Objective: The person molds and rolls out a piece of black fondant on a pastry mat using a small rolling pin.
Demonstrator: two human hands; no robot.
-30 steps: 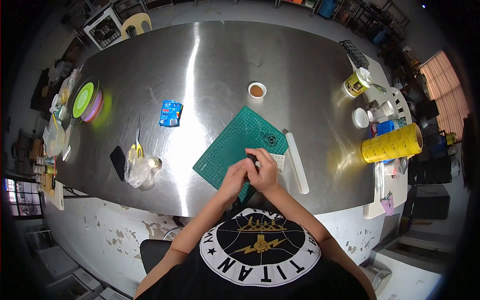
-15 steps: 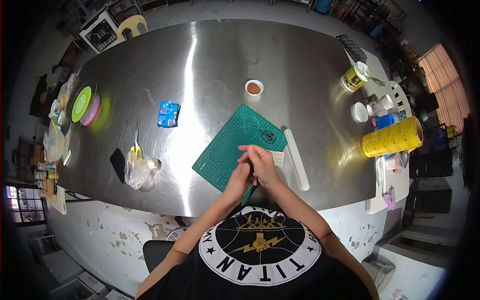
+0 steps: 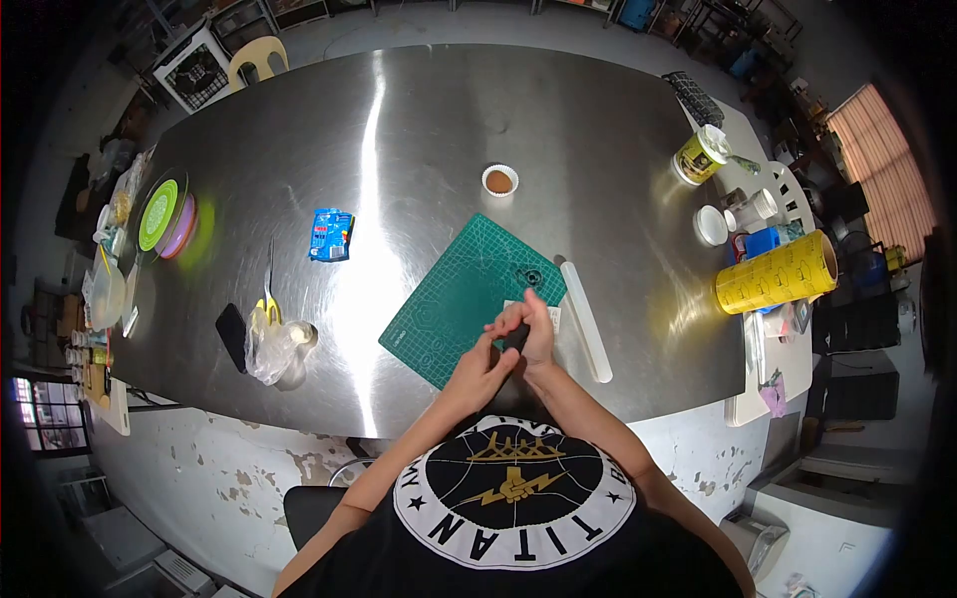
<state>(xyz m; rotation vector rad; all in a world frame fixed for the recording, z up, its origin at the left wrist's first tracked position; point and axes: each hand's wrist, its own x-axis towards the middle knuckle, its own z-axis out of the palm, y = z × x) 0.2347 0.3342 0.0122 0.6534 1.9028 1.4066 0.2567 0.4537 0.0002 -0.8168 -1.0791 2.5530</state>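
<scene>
Both forearms reach forward, converging ahead of the chest. Left hand (image 3: 477,371) sits lower, fingers curled, fingertips meeting the right. Right hand (image 3: 528,327) higher, fingers bent, thumb and forefinger pinched together.

I'm sitting in a workshop: a wide steel tabletop (image 3: 478,110) carries my green cutting mat (image 3: 464,299), scissors (image 3: 267,289) near its left edge, spools (image 3: 164,209) and what look like glue tins (image 3: 698,154) along its right edge.
</scene>
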